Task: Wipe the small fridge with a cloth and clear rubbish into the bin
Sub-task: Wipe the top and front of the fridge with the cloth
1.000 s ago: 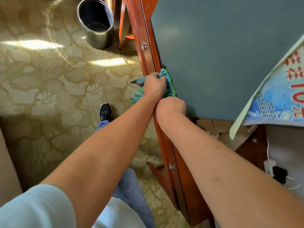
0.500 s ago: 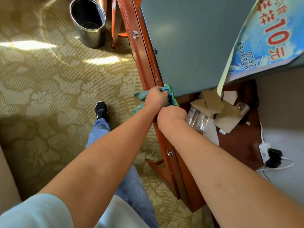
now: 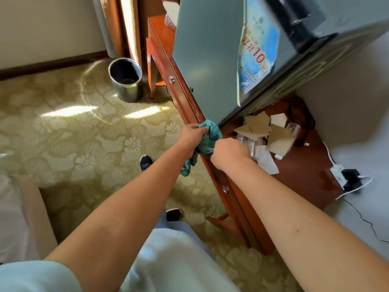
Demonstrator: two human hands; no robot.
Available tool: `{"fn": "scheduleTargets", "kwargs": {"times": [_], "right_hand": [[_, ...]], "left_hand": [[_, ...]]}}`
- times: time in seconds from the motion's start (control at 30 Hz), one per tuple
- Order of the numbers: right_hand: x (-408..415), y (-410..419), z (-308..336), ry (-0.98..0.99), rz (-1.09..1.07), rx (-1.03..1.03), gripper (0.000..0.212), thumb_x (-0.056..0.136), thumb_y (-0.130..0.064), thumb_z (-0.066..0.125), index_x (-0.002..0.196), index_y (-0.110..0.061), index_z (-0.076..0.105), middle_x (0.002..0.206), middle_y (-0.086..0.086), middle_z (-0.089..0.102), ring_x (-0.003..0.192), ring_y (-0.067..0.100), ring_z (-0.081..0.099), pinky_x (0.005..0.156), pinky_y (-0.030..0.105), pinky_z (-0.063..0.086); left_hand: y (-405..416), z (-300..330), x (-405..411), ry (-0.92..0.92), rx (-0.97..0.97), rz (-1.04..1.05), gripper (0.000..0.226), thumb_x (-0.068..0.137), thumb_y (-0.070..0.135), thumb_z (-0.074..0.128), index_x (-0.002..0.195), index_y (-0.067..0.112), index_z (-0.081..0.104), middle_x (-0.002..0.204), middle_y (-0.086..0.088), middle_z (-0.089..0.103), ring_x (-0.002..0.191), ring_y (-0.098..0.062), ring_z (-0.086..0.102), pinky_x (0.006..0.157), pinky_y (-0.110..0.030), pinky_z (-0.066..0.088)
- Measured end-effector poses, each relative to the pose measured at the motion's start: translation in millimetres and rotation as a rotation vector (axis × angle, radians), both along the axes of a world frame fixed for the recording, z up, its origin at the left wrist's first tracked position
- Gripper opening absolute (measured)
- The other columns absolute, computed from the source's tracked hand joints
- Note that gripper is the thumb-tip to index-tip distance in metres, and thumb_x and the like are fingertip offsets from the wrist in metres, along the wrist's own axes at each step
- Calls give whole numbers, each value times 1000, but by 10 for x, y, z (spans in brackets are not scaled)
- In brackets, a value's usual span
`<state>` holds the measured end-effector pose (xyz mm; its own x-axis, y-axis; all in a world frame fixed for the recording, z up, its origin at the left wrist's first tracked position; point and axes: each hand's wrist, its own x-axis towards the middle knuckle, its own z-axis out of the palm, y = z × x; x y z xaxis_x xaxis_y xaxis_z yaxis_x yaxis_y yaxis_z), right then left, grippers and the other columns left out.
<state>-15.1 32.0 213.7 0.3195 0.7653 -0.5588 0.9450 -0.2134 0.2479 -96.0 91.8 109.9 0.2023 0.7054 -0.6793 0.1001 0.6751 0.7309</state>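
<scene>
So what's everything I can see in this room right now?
fridge: one, grey-green, on the wooden table.
poster: one, blue and white with red print, hanging on the fridge side.
wooden table: one, red-brown, against the wall.
cardboard scraps: several, tan, on the table beside the fridge.
clear cup: one, on its side among the scraps.
bin: one, metal, on the carpet.
carpet: beige, flowered.
charger: one, black, at a white socket strip.
cloth: one, teal, at the fridge's bottom corner.
left hand: grips the cloth.
right hand: grips the cloth.

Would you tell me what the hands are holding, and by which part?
Both the left hand and right hand grip the bunched teal cloth by its upper part; its tail hangs free.
</scene>
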Motion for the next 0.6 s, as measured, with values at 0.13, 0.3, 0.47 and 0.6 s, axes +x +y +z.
{"fn": "scheduleTargets", "kwargs": {"times": [0.13,0.3,0.47,0.6], "right_hand": [[-10,-79,354,130,-142,152,31,94,-29,55,121,-17,64,118,8,66,109,30,63,74,33,44],[-74,-100,641,263,-150,291,28,93,-26,51,115,-17,66,114,10,66,102,34,63,74,34,47],[-297,81,1019,388,-67,392,23,91,-32,52,107,-21,65,104,7,67,85,30,56,71,33,45],[-481,316,1440,494,3,421,49,81,-67,55,106,-27,69,93,1,69,91,29,65,76,36,54]], "left_hand": [[49,507,-284,30,104,-8,9,93,24,68,93,16,71,87,-9,75,76,-22,74,68,-34,63],[222,1126,-597,81,239,-20,18,91,25,70,99,10,70,95,-18,75,76,-28,75,71,-43,64],[437,1932,-887,150,394,-30,15,92,29,70,98,16,71,94,-13,75,84,-28,75,77,-47,64],[652,2575,-1111,212,524,-88,16,91,30,71,100,16,73,95,-11,76,83,-25,75,75,-39,64]]}}
